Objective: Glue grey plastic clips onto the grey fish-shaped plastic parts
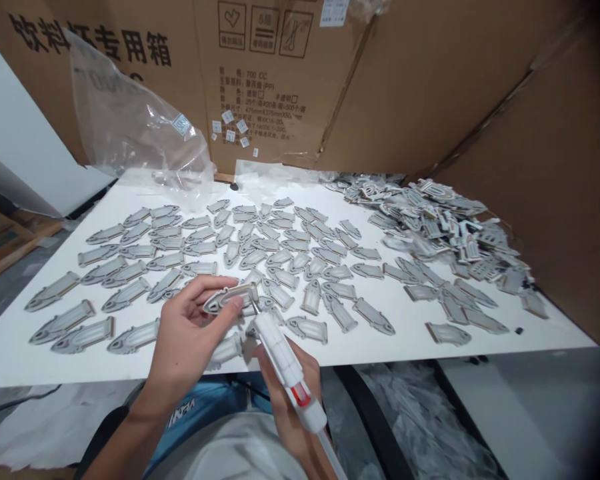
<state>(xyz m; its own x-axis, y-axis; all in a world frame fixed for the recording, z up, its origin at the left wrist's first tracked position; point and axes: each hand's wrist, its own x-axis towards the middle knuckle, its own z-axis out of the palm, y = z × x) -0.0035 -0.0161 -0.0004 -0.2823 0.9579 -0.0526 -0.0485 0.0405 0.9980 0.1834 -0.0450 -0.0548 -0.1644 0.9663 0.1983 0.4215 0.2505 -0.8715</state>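
Note:
My left hand [187, 327] pinches a grey, pointed plastic part [229, 297] between thumb and fingers, just above the table's front edge. Its pointed end faces left and its squared end faces right. Held in my right hand [300, 373] is a white glue gun [280, 353] with a red piece on its body and a pale stick [333, 455] out of its back. The metal nozzle [255, 307] is at the part's squared end; whether it touches cannot be made out. The gun's body hides some of my right fingers. Similar grey parts [310, 297] lie spread around both hands.
A dense heap of grey parts [430, 213] covers the right side of the white table [540, 337]. Large cardboard walls [280, 73] stand behind and to the right. Clear plastic film [140, 127] hangs at the back left, near several small stickers [230, 135].

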